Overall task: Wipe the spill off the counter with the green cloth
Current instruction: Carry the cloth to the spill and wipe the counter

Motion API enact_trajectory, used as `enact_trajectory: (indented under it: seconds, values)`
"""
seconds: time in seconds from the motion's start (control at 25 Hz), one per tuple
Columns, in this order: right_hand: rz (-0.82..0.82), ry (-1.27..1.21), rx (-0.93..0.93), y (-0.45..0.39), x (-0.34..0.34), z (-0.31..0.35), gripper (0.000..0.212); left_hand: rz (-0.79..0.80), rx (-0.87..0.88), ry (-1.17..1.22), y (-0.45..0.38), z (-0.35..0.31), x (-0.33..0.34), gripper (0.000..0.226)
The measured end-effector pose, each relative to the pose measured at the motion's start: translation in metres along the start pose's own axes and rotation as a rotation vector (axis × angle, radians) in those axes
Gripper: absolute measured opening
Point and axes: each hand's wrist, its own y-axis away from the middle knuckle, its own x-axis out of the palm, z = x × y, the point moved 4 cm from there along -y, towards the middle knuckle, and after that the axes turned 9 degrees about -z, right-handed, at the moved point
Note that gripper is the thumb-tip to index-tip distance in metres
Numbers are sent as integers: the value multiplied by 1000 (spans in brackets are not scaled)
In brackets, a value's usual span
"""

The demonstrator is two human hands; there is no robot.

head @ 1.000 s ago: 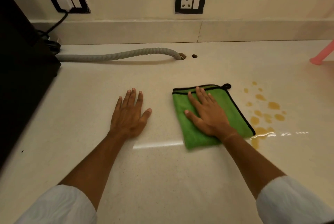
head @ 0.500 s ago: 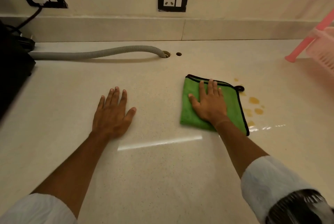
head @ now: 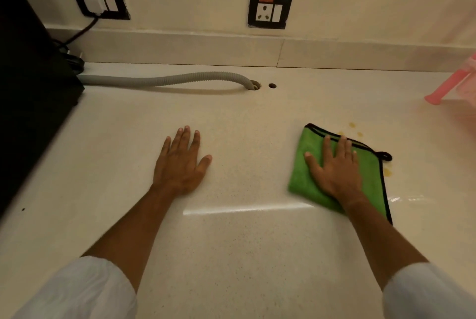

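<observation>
The green cloth (head: 302,177), folded and edged in black with a hanging loop, lies flat on the pale counter (head: 231,254) at the right. My right hand (head: 334,172) presses flat on top of it, fingers spread and pointing away from me. A few yellow-brown drops of the spill (head: 387,171) show just past the cloth's right edge and far edge; the rest is under the cloth or out of sight. My left hand (head: 180,164) rests palm down on the bare counter, well to the left of the cloth.
A black appliance (head: 31,87) fills the left side, with a grey ribbed hose (head: 164,79) running to a hole in the counter. A pink plastic rack (head: 453,84) stands at the far right. Two wall sockets (head: 269,11) sit above the backsplash.
My right hand has slid the cloth to the right over the spill, so most drops are now covered. The left hand has stayed flat in place.
</observation>
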Motion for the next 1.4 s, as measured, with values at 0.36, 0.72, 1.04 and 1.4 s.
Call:
enact_trajectory:
  seconds: [0.36,0.72,1.04,1.4]
  values:
    - [-25,12,326,18,-11,-59,90,79,-54,34,-6,-8,-5,74]
    - [-59,20,217,10,-3,-73,88,85,104,-3,-12,-32,5,76]
    - [-29,55,283,-87,10,-64,93,33,89,-6,-13,-30,11,83]
    - [-30,-50,-180,10,-3,-57,91,49,103,2,-10,-31,5,84]
